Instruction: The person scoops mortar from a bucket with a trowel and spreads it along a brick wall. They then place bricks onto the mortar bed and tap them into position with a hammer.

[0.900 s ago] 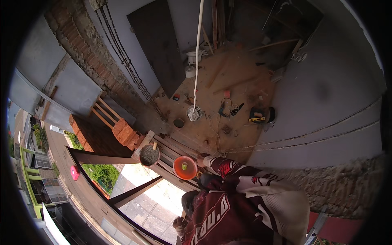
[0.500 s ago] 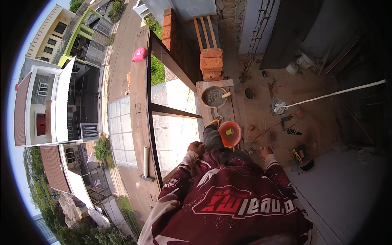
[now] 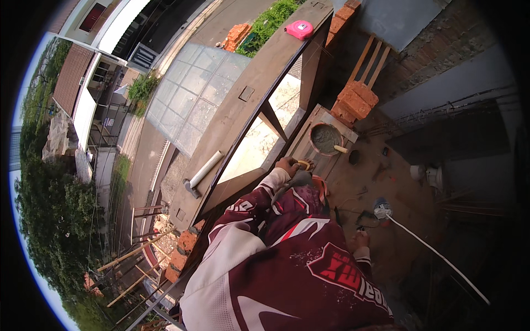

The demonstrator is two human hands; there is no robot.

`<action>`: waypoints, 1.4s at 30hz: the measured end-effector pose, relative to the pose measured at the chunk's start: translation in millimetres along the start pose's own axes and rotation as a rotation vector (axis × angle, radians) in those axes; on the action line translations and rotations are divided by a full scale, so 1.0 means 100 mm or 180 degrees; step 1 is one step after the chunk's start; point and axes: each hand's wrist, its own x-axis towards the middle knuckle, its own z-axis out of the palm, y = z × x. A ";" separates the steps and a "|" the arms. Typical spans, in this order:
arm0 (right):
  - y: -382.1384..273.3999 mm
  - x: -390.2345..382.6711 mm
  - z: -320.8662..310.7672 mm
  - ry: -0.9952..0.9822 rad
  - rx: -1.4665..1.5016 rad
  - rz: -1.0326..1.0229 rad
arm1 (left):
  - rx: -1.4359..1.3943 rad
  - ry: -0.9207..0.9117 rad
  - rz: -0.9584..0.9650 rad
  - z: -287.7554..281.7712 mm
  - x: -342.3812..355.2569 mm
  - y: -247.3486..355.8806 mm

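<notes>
My left hand (image 3: 286,165) is beside my sandalled foot (image 3: 304,165), its fingers curled; whether anything is in them is hidden. Lower down on the right, my right hand (image 3: 361,239) hangs beside my body with fingers bent in, and what they may hold is too small to make out. Ahead of my foot, a round bowl (image 3: 312,144) of wet grey mortar stands on wooden planks (image 3: 301,135), with a trowel's light handle (image 3: 340,149) over its rim. An orange bucket (image 3: 322,188) shows only partly beside my leg.
Along the left runs a wide beam (image 3: 243,105) bearing a hammer (image 3: 203,171) and a pink tape measure (image 3: 300,29). Red bricks (image 3: 356,101) are stacked beyond the bowl. A long white pole (image 3: 436,256) slants across the lower right. A dark pot (image 3: 354,157) stands by the planks.
My view has turned, so the scene appears tilted and shifted. My left hand has moved forward to beside my foot. My body now covers most of the orange bucket.
</notes>
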 end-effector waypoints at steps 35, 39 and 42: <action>1.54 0.00 0.29 0.0269 -0.1037 -0.1734 | 0.2491 0.1812 -0.0459 -2.18 -1.48 -1.25; 1.50 -0.26 0.32 0.0741 -0.3143 -0.2957 | 0.2591 0.2036 0.0233 -2.42 -0.80 -0.41; 1.17 -0.38 0.33 0.0119 -0.3559 -0.2207 | 0.2627 0.1996 0.0382 -2.62 0.08 0.31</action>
